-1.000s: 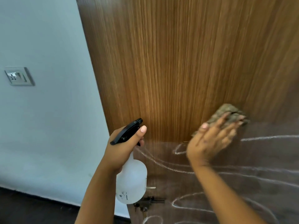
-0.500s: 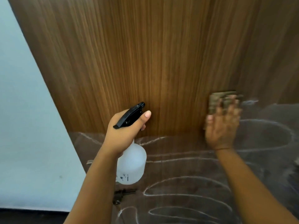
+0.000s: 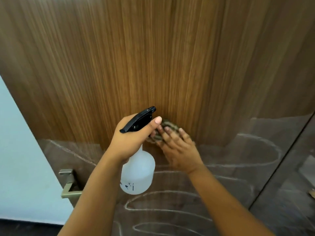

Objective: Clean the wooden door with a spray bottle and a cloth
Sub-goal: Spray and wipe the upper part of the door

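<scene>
**Wiping the door, bottle held ready**

While I watch from far away, the right hand (image 3: 179,150) presses the cloth (image 3: 167,124) flat on the door (image 3: 153,57). Its fingers (image 3: 183,132) lie straight and a little apart on top of the cloth. The hand looks blurry, so I think it is rubbing.

The left hand (image 3: 131,137) grips the bottle (image 3: 138,174) by its neck, fingers curled round it, thumb by the black trigger (image 3: 138,120). The bottle hangs just in front of the door, very near the cloth.

Below the hands the door is dull and wet, with white squiggly lines (image 3: 187,200) on it. Above, the wood is bright. A handle (image 3: 68,184) sticks out at the left edge.

I think the wiping step is going on now. Next, the cloth should go down over the white lines with firm pushes. The bottle should stay out of its way.
</scene>
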Demonstrator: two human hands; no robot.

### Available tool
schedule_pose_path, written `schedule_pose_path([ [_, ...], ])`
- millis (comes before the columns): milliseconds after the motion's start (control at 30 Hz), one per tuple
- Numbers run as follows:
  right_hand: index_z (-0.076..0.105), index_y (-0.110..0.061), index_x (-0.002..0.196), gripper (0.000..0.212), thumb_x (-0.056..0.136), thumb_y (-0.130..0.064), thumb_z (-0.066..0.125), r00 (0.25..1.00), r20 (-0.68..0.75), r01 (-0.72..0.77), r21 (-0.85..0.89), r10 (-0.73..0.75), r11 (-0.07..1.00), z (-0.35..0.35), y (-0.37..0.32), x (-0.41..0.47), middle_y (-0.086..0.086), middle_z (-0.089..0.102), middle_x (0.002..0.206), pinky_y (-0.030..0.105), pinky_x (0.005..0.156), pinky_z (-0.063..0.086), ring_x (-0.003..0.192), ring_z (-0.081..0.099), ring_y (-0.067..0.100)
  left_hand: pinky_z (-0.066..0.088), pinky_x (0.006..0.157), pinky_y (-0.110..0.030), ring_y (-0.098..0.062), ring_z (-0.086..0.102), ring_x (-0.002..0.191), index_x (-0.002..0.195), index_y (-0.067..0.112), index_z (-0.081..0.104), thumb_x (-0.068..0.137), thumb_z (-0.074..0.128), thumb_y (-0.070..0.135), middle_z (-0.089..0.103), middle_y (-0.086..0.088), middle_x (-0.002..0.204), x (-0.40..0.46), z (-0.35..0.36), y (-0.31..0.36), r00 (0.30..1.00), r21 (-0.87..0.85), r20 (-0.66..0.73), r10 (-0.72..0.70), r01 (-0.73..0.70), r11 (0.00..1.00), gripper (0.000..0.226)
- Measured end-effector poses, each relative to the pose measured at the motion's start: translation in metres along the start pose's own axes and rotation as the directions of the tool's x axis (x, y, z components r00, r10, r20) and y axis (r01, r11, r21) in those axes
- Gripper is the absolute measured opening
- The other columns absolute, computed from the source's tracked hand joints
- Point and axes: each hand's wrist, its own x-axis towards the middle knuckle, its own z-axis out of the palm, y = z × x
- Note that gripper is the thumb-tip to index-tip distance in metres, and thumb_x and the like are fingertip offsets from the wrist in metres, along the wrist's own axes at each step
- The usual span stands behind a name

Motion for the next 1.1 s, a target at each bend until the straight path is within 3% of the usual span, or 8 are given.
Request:
schedule_pose_path([
  [167, 0.026, -0.011, 0.153, 0.056, 0.101, -0.028, 0.037, 0.818, -0.147, -0.563, -0.008, 0.556, 0.826, -0.02, 0.108, -0.057, 0.018, 0.013, 0.16, 0.052, 0.12, 0.009, 0.149, 0.008, 0.033, 0.051, 0.072, -0.019, -0.026, 0.069, 0.077, 0.084, 0.01, 0.069, 0.08, 0.072, 0.057, 0.071, -0.006, 0.073, 0.004, 0.025, 0.005, 0.999, 0.004, -0.036, -0.021, 0.021, 1.0, 0.046],
  [433, 0.022, 0.0, 0.152, 0.057, 0.105, -0.031, 0.027, -0.059, -0.141, -0.92, 0.391, 0.988, 0.001, -0.034, 0.157, -0.073, 0.031, 0.013, 0.157, 0.048, 0.12, 0.012, 0.146, 0.015, 0.045, 0.055, 0.076, -0.02, -0.02, 0.071, 0.078, 0.084, 0.007, 0.069, 0.08, 0.075, 0.057, 0.071, -0.007, 0.076, 0.005, 0.075, -0.001, 0.999, 0.054, -0.028, -0.014, 0.016, 0.998, 0.05],
  [500, 0.024, 0.002, 0.151, 0.057, 0.105, -0.031, 0.026, 0.067, -0.162, -0.934, 0.337, 0.984, 0.119, -0.03, 0.125, -0.051, 0.034, 0.015, 0.155, 0.052, 0.12, 0.012, 0.146, 0.014, 0.046, 0.053, 0.074, -0.016, -0.017, 0.07, 0.076, 0.086, 0.003, 0.069, 0.083, 0.076, 0.052, 0.07, -0.009, 0.075, 0.006, 0.091, -0.001, 1.0, 0.05, -0.03, -0.009, 0.01, 0.999, 0.05],
  [633, 0.02, -0.014, 0.154, 0.057, 0.101, -0.03, 0.035, 0.852, -0.119, -0.504, 0.073, 0.509, 0.861, -0.023, 0.107, -0.058, 0.017, 0.011, 0.161, 0.048, 0.121, 0.006, 0.15, 0.006, 0.03, 0.051, 0.07, -0.012, -0.011, 0.069, 0.072, 0.085, -0.001, 0.067, 0.082, 0.071, 0.046, 0.069, -0.011, 0.075, 0.007, 0.123, 0.0, 1.0, 0.042, -0.027, 0.015, -0.014, 0.999, 0.047],
  [700, 0.019, -0.019, 0.155, 0.058, 0.101, -0.03, 0.036, 0.926, -0.154, -0.354, -0.032, 0.345, 0.935, -0.028, 0.157, -0.076, 0.008, 0.007, 0.163, 0.047, 0.121, 0.008, 0.151, 0.006, 0.025, 0.051, 0.069, -0.013, -0.014, 0.069, 0.074, 0.085, 0.002, 0.068, 0.081, 0.072, 0.047, 0.069, -0.01, 0.075, 0.007, 0.137, -0.001, 0.999, 0.041, -0.048, 0.009, -0.007, 0.999, 0.045],
  [833, 0.013, -0.013, 0.156, 0.057, 0.104, -0.029, 0.029, 0.681, -0.201, -0.707, 0.069, 0.704, 0.704, -0.044, 0.232, -0.132, 0.021, 0.009, 0.161, 0.049, 0.121, 0.004, 0.149, 0.005, 0.035, 0.05, 0.068, -0.01, -0.012, 0.069, 0.074, 0.085, 0.007, 0.07, 0.081, 0.07, 0.052, 0.071, -0.006, 0.075, 0.009, 0.155, -0.005, 0.997, 0.047, -0.081, -0.012, 0.015, 0.999, 0.045],
  [1033, 0.014, 0.003, 0.152, 0.056, 0.105, -0.024, 0.029, 0.046, -0.049, -0.921, 0.385, 0.998, 0.061, -0.037, 0.183, -0.143, 0.031, 0.006, 0.158, 0.051, 0.121, 0.007, 0.148, 0.006, 0.042, 0.051, 0.068, -0.012, -0.015, 0.069, 0.074, 0.084, 0.005, 0.069, 0.082, 0.07, 0.052, 0.07, -0.008, 0.075, 0.014, 0.18, -0.005, 0.998, 0.063, -0.059, -0.008, 0.011, 0.998, 0.047],
  [1100, 0.016, 0.002, 0.153, 0.058, 0.104, -0.026, 0.03, 0.08, 0.004, -0.942, 0.329, 0.997, 0.074, -0.032, 0.14, -0.124, 0.03, 0.006, 0.158, 0.053, 0.121, 0.006, 0.148, 0.004, 0.042, 0.053, 0.069, -0.019, -0.025, 0.067, 0.077, 0.085, 0.003, 0.067, 0.083, 0.07, 0.052, 0.067, -0.014, 0.076, 0.015, 0.188, -0.006, 0.998, 0.073, -0.056, -0.007, 0.011, 0.997, 0.049],
])
